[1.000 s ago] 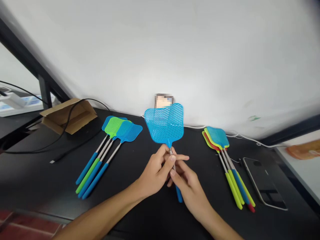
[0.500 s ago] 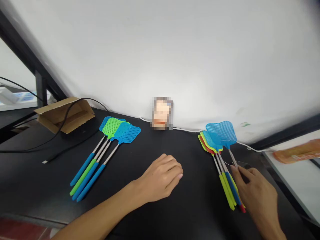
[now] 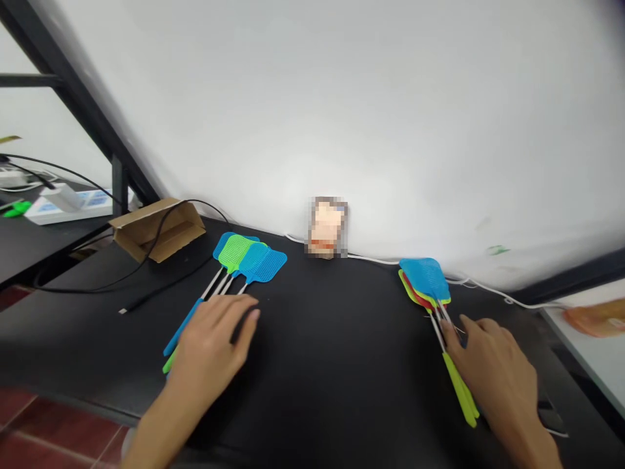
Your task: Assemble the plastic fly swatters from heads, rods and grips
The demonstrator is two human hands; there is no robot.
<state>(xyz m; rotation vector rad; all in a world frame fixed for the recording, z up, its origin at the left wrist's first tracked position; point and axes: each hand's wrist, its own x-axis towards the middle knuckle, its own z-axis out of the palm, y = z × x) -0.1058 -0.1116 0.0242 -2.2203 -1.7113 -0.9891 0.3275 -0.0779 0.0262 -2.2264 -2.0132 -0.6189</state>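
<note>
A fanned group of blue and green fly swatters lies on the left of the black table. My left hand is over their handles, fingers bent, with a gap between thumb and forefinger; it covers most of the grips. On the right, a stack of fly swatters has a blue head on top, with red and yellow-green edges showing beneath. Beside its metal shafts is my right hand, fingers apart, fingertips at or close to the shafts. Whether they touch cannot be made out.
An open cardboard box stands at the back left, a black cable across and beside it. A blurred-out upright item leans at the white wall. A white cord runs along the wall. A power strip lies far left.
My left hand has moved left from the middle of the table to the left swatters. The blue swatter my right hand held apart now lies on the right stack, and those fingers have spread.
</note>
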